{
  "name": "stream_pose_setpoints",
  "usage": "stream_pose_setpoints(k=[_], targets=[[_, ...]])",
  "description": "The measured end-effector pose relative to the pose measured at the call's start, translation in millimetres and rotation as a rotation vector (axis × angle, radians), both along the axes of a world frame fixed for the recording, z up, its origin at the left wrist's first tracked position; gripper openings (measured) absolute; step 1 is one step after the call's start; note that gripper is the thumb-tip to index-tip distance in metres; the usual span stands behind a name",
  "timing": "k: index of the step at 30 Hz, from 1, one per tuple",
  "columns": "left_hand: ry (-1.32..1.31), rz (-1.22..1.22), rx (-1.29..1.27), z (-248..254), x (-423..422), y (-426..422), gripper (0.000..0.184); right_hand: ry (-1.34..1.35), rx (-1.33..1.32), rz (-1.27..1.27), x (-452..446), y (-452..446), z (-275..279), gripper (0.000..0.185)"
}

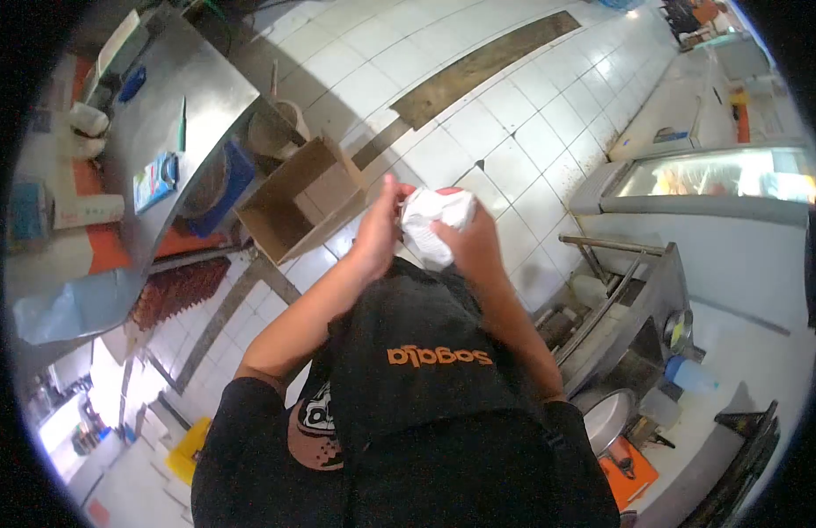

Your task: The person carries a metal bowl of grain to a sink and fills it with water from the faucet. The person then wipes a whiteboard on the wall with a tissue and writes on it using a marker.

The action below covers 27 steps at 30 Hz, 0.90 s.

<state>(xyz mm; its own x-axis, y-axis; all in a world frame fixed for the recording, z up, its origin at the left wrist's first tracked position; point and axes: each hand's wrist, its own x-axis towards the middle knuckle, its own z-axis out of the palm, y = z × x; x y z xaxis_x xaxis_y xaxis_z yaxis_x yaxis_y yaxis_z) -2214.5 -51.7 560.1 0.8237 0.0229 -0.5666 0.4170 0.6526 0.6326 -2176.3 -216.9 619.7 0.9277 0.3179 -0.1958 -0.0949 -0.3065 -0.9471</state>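
Note:
A crumpled white bundle (436, 220), paper or thin cloth, is between my two hands in front of my apron. My right hand (478, 245) is closed on it, thumb pressed against its near face. From the other side, my left hand (377, 233) grips the bundle's edge, its thumb pointing up; the rest of its fingers are partly hidden behind the white material. The black apron (434, 326) with orange lettering hangs just below both hands.
An open cardboard box (302, 198) stands left of my hands. Beyond it is a metal table (205, 66) carrying a blue-and-white packet (155, 182). To the right are a metal stove frame (614, 326), a pot (608, 418) and a glass-topped freezer (707, 180). White floor tiles (531, 106) stretch ahead.

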Motion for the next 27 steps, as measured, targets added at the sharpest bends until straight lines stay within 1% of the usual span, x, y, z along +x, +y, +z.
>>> stream_pose_setpoints(k=[2, 3, 4, 6, 7, 8, 9, 10, 12, 13, 15, 16, 17, 18, 19, 20, 21, 22, 23, 24, 25, 26, 27], targets=[[-0.149, -0.065, 0.525, 2, -2, 36, 0.041, 0.090, 0.097, -0.068, 20, 4, -4, 0.037], [-0.318, -0.380, 1.119, -5, -9, 61, 0.047, 0.091, 0.101, -0.050, 29, 6, 5, 0.036], [-0.294, -0.562, 1.204, -24, -14, 77, 0.047, 0.069, 0.097, 0.029, 35, 8, -1, 0.036], [-0.249, -0.932, 1.357, -87, -27, 92, 0.046, 0.019, 0.095, 0.190, 49, 13, -17, 0.037], [-0.210, -0.988, 1.279, -113, -23, 96, 0.044, 0.070, 0.061, 0.329, 53, 17, -31, 0.038], [-0.172, -1.040, 1.203, -139, -13, 101, 0.042, -0.059, 0.038, 0.509, 62, 23, -42, 0.041], [-0.135, -1.086, 1.128, -162, -1, 105, 0.040, -0.060, 0.067, 0.631, 67, 29, -65, 0.039], [-0.154, -1.067, 1.184, -181, 10, 108, 0.031, -0.061, 0.096, 0.756, 73, 32, -89, 0.037], [-0.014, -1.118, 1.183, -168, 48, 112, 0.027, 0.167, 0.147, 0.956, 96, 32, -120, 0.039], [0.013, -1.104, 1.137, -154, 66, 110, 0.026, 0.298, 0.098, 1.011, 119, 29, -116, 0.044], [0.069, -1.083, 1.035, -121, 94, 101, 0.023, 0.272, 0.050, 1.092, 164, 19, -115, 0.049], [0.060, -1.114, 1.093, -131, 102, 97, 0.023, 0.251, 0.028, 1.131, 188, 18, -112, 0.052], [0.048, -1.148, 1.163, -152, 111, 96, 0.023, 0.288, -0.049, 1.158, 206, 16, -119, 0.053], [0.032, -1.181, 1.242, -162, 126, 101, 0.023, 0.278, -0.059, 1.177, 225, 18, -116, 0.053], [0.001, -1.138, 1.261, -147, 150, 102, 0.024, 0.262, -0.067, 1.210, 241, 23, -114, 0.053], [0.068, -0.987, 1.336, -133, 169, 98, 0.021, 0.248, -0.066, 1.260, 254, 33, -113, 0.053], [0.053, -0.704, 1.354, -114, 184, 97, 0.020, 0.205, -0.042, 1.296, 262, 44, -126, 0.048], [0.139, -0.704, 1.334, -87, 207, 101, 0.027, 0.171, -0.094, 1.262, 268, 61, -132, 0.044], [0.055, -0.589, 1.409, -82, 220, 103, 0.027, 0.130, -0.149, 1.232, 276, 78, -135, 0.042], [0.019, -0.485, 1.431, -72, 237, 103, 0.027, 0.077, -0.207, 1.197, 289, 93, -142, 0.039], [0.020, -0.491, 1.513, -62, 253, 102, 0.024, 0.028, -0.327, 1.130, 300, 102, -164, 0.031], [0.030, -0.466, 1.537, -47, 268, 104, 0.025, -0.022, -0.420, 1.000, 313, 112, -172, 0.032], [0.043, -0.451, 1.519, -44, 280, 107, 0.027, -0.058, -0.497, 0.948, 329, 122, -173, 0.032]])
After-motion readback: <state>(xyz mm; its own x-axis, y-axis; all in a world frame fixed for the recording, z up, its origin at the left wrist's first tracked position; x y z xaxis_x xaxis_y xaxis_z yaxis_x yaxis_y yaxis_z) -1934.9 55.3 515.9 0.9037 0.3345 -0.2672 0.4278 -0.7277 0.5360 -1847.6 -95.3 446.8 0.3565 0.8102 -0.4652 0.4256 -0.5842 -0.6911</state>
